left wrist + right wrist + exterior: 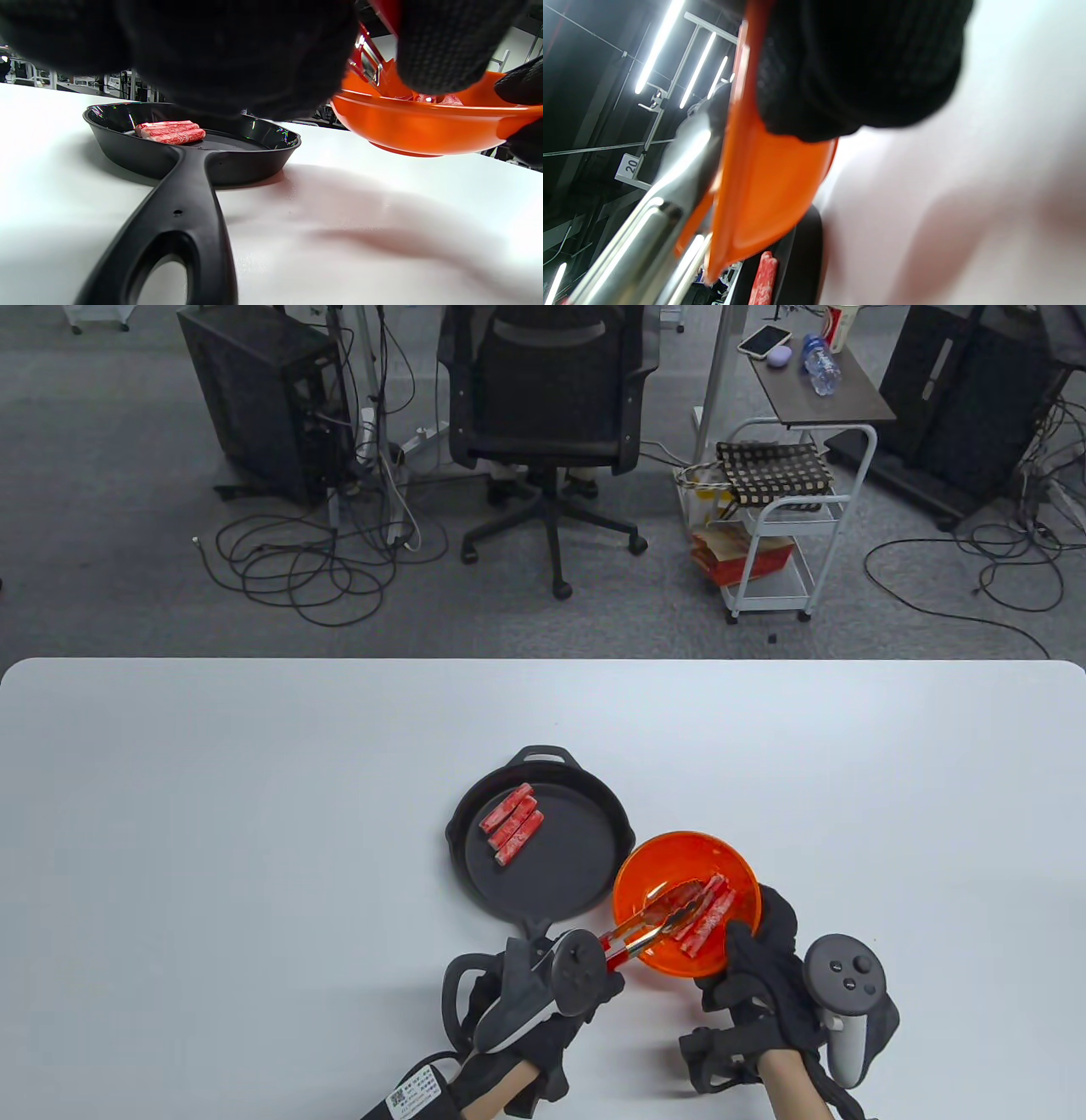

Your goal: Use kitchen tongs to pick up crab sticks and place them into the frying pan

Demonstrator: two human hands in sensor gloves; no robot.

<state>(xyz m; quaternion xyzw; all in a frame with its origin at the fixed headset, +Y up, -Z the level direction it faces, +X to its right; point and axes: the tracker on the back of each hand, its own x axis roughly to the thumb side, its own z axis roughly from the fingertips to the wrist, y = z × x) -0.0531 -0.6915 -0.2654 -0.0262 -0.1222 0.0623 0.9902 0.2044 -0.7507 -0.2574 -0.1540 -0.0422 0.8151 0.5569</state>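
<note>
A black frying pan (568, 874) sits mid-table with three crab sticks (512, 830) at its far left. My right hand (758, 929) grips the rim of an orange bowl (679, 841) and holds it off the table beside the pan. More crab sticks (711, 918) lie in the bowl. My left hand (604, 980) grips red-handled metal tongs (657, 920); their tips reach in among those sticks. In the left wrist view the raised bowl (424, 123) hangs right of the pan (237, 165). In the right wrist view the bowl (763, 169) and the tongs (640, 237) fill the left side.
The pan's long handle (536, 937) points toward me, just under my left hand. The white table (254, 814) stretches wide on both sides. Beyond its far edge stand an office chair (551, 432), a cart (789, 517) and floor cables.
</note>
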